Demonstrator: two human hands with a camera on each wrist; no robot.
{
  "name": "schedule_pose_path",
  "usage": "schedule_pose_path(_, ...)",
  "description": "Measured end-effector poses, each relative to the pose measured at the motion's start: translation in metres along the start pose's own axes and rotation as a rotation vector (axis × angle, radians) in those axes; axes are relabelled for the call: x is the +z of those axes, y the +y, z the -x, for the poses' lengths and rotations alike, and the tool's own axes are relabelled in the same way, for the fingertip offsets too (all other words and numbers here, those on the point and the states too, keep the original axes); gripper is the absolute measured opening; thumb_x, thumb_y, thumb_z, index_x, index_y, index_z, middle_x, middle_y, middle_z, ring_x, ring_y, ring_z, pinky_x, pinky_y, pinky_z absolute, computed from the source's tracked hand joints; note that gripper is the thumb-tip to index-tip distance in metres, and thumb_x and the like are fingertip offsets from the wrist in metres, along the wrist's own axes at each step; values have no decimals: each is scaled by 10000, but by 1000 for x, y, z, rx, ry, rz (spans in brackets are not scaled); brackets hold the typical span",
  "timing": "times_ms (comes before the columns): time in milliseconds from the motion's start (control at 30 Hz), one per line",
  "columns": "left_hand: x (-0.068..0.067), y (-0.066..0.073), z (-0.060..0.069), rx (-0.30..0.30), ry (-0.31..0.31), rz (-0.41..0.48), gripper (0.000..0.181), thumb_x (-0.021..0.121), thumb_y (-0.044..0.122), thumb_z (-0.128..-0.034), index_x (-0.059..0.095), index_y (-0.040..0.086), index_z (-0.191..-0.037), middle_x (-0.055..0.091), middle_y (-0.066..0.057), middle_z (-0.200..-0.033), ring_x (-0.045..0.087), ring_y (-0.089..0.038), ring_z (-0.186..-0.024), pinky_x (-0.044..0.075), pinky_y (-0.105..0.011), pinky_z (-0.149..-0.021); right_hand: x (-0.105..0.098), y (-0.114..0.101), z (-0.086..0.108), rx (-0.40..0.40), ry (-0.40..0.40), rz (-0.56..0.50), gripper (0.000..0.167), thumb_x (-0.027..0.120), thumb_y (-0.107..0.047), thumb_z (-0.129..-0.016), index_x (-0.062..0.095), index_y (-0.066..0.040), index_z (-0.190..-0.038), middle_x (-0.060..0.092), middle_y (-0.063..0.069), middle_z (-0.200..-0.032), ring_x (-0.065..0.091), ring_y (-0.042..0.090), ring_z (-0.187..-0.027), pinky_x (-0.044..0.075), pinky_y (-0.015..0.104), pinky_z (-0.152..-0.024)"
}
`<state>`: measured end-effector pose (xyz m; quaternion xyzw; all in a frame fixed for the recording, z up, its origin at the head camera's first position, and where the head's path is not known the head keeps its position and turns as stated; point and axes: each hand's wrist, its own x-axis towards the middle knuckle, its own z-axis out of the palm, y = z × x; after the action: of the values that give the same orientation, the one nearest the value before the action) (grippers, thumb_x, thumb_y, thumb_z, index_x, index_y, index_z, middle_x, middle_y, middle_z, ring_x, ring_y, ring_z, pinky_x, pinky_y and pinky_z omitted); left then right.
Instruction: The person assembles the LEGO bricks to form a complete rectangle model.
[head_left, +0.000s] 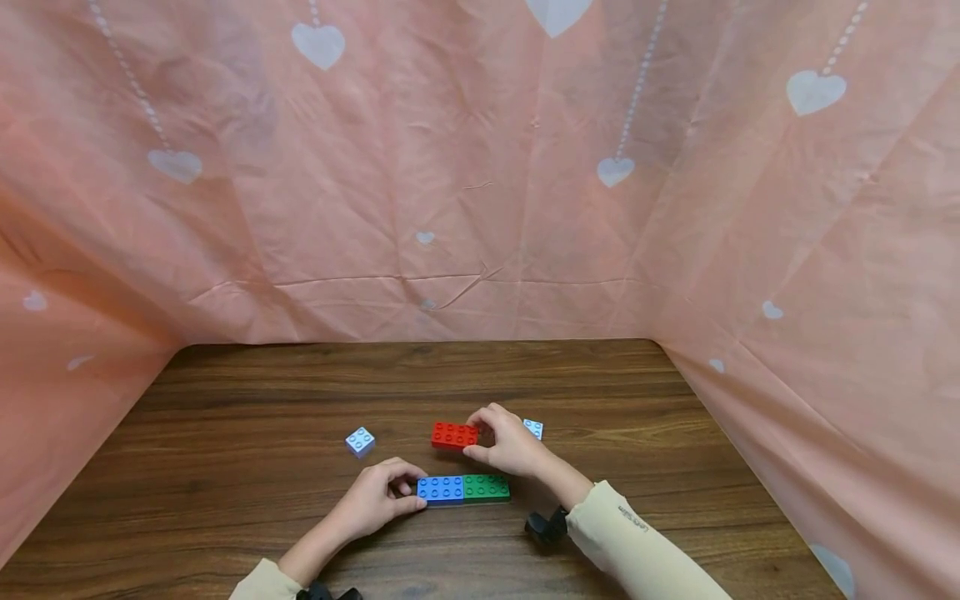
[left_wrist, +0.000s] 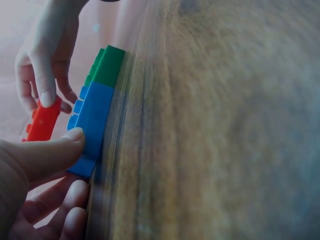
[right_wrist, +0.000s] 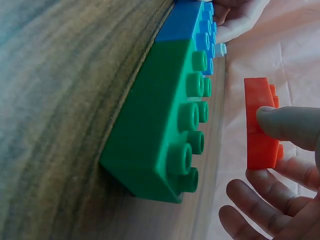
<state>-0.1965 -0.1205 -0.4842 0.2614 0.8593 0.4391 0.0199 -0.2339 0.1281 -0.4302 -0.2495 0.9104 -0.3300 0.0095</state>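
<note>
A blue brick (head_left: 441,491) and a green brick (head_left: 486,489) lie end to end on the table, touching. The left hand (head_left: 377,497) pinches the blue brick's left end between thumb and fingers; its thumb lies on the brick's near side in the left wrist view. Behind the pair, the right hand (head_left: 513,443) grips a red brick (head_left: 452,436) by its right end. In the right wrist view the red brick (right_wrist: 261,145) shows a seam across its side, and the thumb presses near that seam.
One light blue small brick (head_left: 361,442) lies left of the red brick. Another (head_left: 533,428) sits behind the right hand, partly hidden. The wooden table (head_left: 262,392) ends at a pink curtain (head_left: 480,183) at the back and sides.
</note>
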Motion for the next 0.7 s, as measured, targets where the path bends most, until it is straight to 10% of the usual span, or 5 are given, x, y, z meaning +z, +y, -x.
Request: schedule_pose_path(700, 2, 0, 1, 7, 11, -20, 267, 778, 211, -758, 680, 110, -985, 577, 34, -874, 541, -88, -732, 453, -220, -591, 1, 1, 34, -102, 48, -74, 300, 716, -236, -827, 604, -133, -1086, 525, -58, -965, 556, 191, -921, 470, 358, -777)
